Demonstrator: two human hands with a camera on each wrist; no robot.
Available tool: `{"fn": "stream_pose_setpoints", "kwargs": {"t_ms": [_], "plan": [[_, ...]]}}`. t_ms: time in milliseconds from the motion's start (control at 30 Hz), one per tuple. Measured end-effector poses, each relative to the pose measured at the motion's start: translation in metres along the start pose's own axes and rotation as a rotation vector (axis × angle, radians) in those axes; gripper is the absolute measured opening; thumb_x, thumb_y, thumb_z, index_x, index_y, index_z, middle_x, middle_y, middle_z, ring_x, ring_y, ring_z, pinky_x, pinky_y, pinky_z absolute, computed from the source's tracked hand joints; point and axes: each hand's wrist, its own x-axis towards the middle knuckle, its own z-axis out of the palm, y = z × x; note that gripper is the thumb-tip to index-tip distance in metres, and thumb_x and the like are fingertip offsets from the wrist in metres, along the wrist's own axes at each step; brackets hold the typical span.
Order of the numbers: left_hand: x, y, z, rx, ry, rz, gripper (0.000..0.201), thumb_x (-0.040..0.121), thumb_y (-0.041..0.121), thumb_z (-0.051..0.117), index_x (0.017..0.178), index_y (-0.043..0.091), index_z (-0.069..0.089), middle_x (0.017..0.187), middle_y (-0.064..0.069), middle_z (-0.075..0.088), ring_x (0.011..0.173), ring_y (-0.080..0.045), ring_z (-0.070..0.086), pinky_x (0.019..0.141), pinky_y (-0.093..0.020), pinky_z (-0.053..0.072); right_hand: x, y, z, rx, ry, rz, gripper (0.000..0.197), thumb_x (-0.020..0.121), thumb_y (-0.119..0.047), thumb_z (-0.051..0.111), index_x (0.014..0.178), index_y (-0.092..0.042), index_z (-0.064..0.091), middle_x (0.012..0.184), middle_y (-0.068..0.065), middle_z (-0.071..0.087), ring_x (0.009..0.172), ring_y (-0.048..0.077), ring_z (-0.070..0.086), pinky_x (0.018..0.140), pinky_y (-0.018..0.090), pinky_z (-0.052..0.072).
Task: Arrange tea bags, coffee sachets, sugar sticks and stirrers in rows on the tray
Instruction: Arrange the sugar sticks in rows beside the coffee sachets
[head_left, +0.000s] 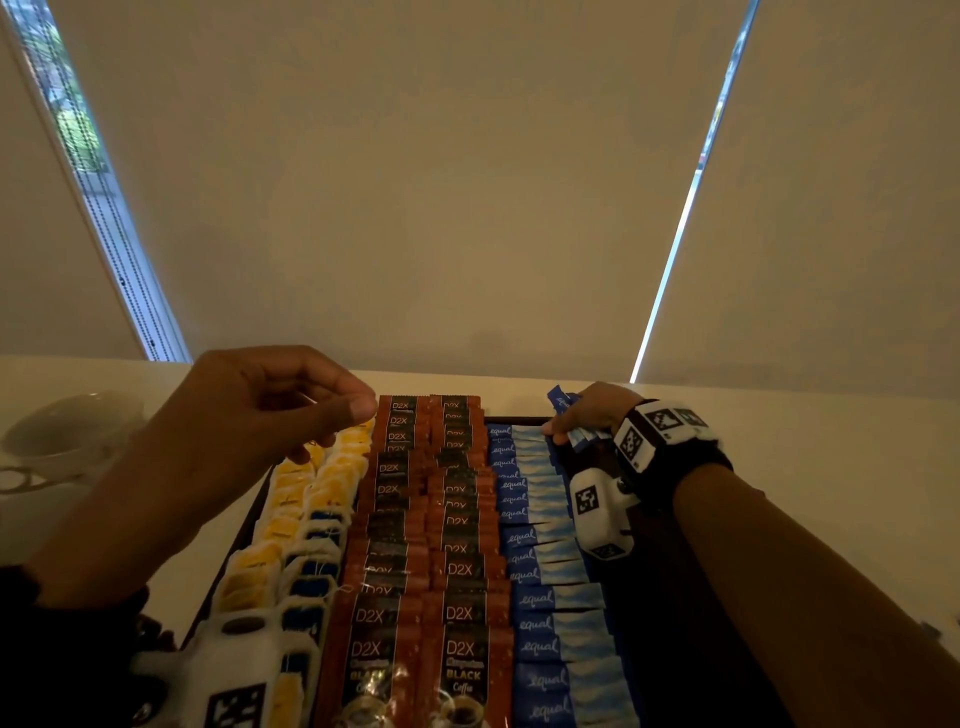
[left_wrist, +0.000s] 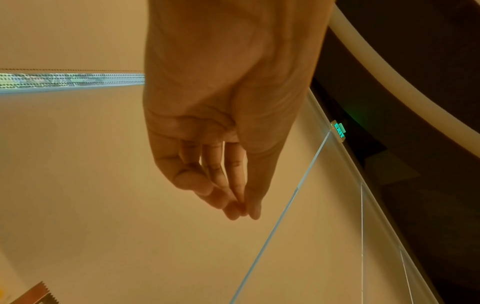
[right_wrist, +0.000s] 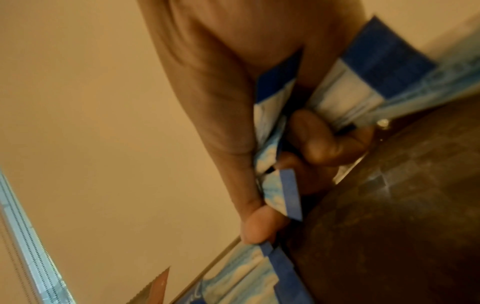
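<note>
Near ends of coffee sachets and blue sugar sachets cut off by head view's bottom edge, held sugar sticks blurred, mostly hidden inside right hand, tray far-right corner hidden behind wrist.

A hospitality or office refreshment spot: a lit exit sign, roller blinds, cup beside the tray.

The glossy brown-and-black coffee sachets read "D2X" and "BLACK Coffee". The blue paper sweetener sticks carried "equal" in white script. A green illuminated sign read "EXIT".
</note>
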Motion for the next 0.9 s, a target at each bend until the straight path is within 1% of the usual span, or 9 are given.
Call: {"fn": "stream_pose_setpoints", "kwargs": {"t_ms": [100, 167, 267, 333, 467, 533, 667, 767, 900], "plan": [[0.0, -0.001, -0.002, -0.003, 0.004, 0.023, 0.028, 0.058, 0.056, 0.076, 0.074, 0.033, 0.073, 0.073, 0.005, 0.071, 0.059, -0.007, 0.063, 0.046, -0.02, 0.049, -0.008, -0.002, -0.005, 0.005, 0.006, -0.016, 0.022, 0.082, -0.021, 0.071, 0.065, -0.011, 0.061, 0.071, -0.001, 0.061, 0.059, 0.008, 0.049, 0.049, 0.015, 0.038], [0.001, -0.002, -0.003, 0.007, -0.006, 0.032, 0.05, 0.045, 0.073, 0.072, 0.075, 0.034, 0.073, 0.074, 0.004, 0.07, 0.06, -0.007, 0.063, 0.048, -0.017, 0.05, -0.018, -0.006, -0.012, -0.009, 0.047, -0.069, 0.023, 0.081, -0.024, 0.072, 0.09, -0.004, 0.065, 0.092, 0.008, 0.063, 0.071, 0.014, 0.055, 0.064, 0.021, 0.044], [0.001, -0.002, 0.003, -0.025, -0.003, 0.017, 0.034, 0.056, 0.058, 0.075, 0.075, 0.03, 0.073, 0.076, -0.001, 0.07, 0.06, -0.008, 0.063, 0.049, -0.016, 0.051, -0.042, -0.015, -0.019, 0.037, 0.008, -0.21, 0.026, 0.077, -0.03, 0.074, 0.089, -0.008, 0.066, 0.089, 0.006, 0.066, 0.087, 0.022, 0.06, 0.08, 0.03, 0.047], [-0.001, 0.001, 0.009, -0.03, -0.012, 0.026, 0.027, 0.062, 0.047, 0.076, 0.076, 0.024, 0.073, 0.075, -0.002, 0.07, 0.059, -0.009, 0.062, 0.05, -0.016, 0.05, -0.073, -0.024, -0.016, 0.1, -0.138, -0.342, 0.019, 0.078, -0.03, 0.072, 0.082, -0.012, 0.066, 0.076, -0.002, 0.066, 0.077, 0.015, 0.062, 0.075, 0.025, 0.05], [-0.007, 0.007, 0.026, -0.015, -0.09, 0.001, 0.026, 0.068, 0.037, 0.064, 0.087, 0.02, 0.072, 0.078, 0.001, 0.071, 0.061, -0.007, 0.064, 0.048, -0.015, 0.048, -0.125, -0.039, 0.003, 0.196, -0.422, -0.559, 0.02, 0.083, -0.019, 0.067, 0.097, -0.005, 0.07, 0.064, -0.007, 0.067, 0.062, 0.002, 0.063, 0.061, 0.011, 0.048], [-0.01, 0.006, 0.035, -0.007, -0.137, -0.014, 0.027, 0.067, 0.041, 0.064, 0.088, 0.025, 0.071, 0.079, 0.007, 0.071, 0.064, -0.003, 0.065, 0.05, -0.013, 0.047, -0.139, -0.045, 0.014, 0.212, -0.481, -0.586, 0.023, 0.082, -0.015, 0.068, 0.1, 0.0, 0.069, 0.062, -0.005, 0.066, 0.059, 0.004, 0.061, 0.061, 0.015, 0.049], [-0.014, 0.001, 0.046, 0.006, -0.198, 0.024, 0.013, 0.077, 0.036, 0.075, 0.088, 0.033, 0.069, 0.082, 0.006, 0.073, 0.072, -0.007, 0.068, 0.063, -0.021, 0.055, -0.156, -0.05, 0.025, 0.173, -0.501, -0.657, 0.017, 0.08, -0.018, 0.067, 0.077, -0.002, 0.066, 0.058, -0.004, 0.065, 0.056, 0.004, 0.059, 0.064, 0.016, 0.051], [-0.015, -0.001, 0.047, -0.032, -0.179, 0.013, 0.005, 0.083, 0.019, 0.07, 0.083, 0.023, 0.068, 0.075, -0.005, 0.071, 0.065, -0.014, 0.066, 0.057, -0.025, 0.055, -0.159, -0.044, 0.027, 0.24, -0.521, -0.653, 0.019, 0.077, -0.025, 0.067, 0.086, -0.009, 0.071, 0.066, 0.002, 0.066, 0.064, 0.008, 0.061, 0.074, 0.025, 0.051], [-0.014, 0.0, 0.048, -0.035, -0.177, 0.006, 0.009, 0.087, 0.013, 0.065, 0.078, 0.011, 0.064, 0.077, -0.013, 0.069, 0.059, -0.009, 0.061, 0.05, -0.018, 0.047, -0.159, -0.037, 0.026, 0.305, -0.543, -0.624, 0.011, 0.085, -0.016, 0.062, 0.092, -0.012, 0.07, 0.064, -0.003, 0.067, 0.061, 0.005, 0.062, 0.065, 0.017, 0.052]]}}
